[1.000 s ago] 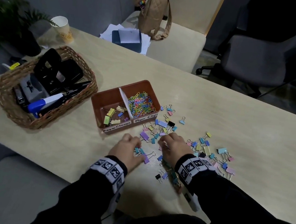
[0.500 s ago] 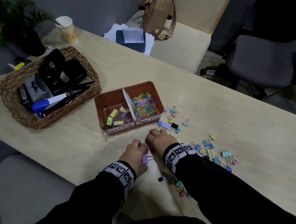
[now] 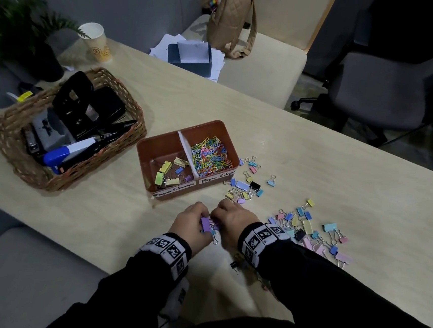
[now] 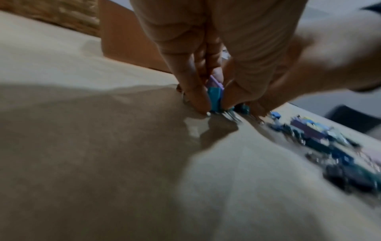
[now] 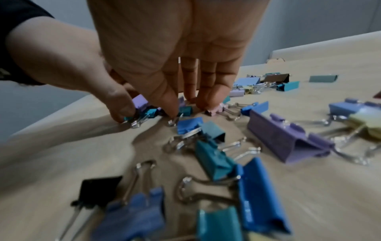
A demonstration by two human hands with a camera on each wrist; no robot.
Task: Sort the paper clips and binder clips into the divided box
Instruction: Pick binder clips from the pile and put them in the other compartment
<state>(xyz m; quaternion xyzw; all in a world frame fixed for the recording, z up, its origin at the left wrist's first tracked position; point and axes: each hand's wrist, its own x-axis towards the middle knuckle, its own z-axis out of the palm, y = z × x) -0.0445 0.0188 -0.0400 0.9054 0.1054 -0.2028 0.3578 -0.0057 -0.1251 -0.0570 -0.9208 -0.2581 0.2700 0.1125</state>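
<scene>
Basket (image 3: 13, 144) of woven wicker sits far left on the table (image 3: 316, 157), holding a hole punch (image 3: 73, 100) and stapler (image 3: 68, 151). Right of it we see the divided box (image 3: 180, 194): binder clips in its left compartment, a heap of paper clips (image 3: 212, 156) in its right. Just in front, our left hand (image 3: 190, 227) pinches a purple binder clip (image 3: 206, 224) and a teal binder clip (image 4: 215, 99) together; only the left wrist view shows the teal one upright, its wire handles touching the table. Our right hand (image 3: 234, 218) is beside it; only its wrist view shows straight fingertips (image 5: 208, 100) pressing on clips, gripping nothing. Loose binder clips (image 3: 307, 225) lie scattered rightward, pointing every way.
</scene>
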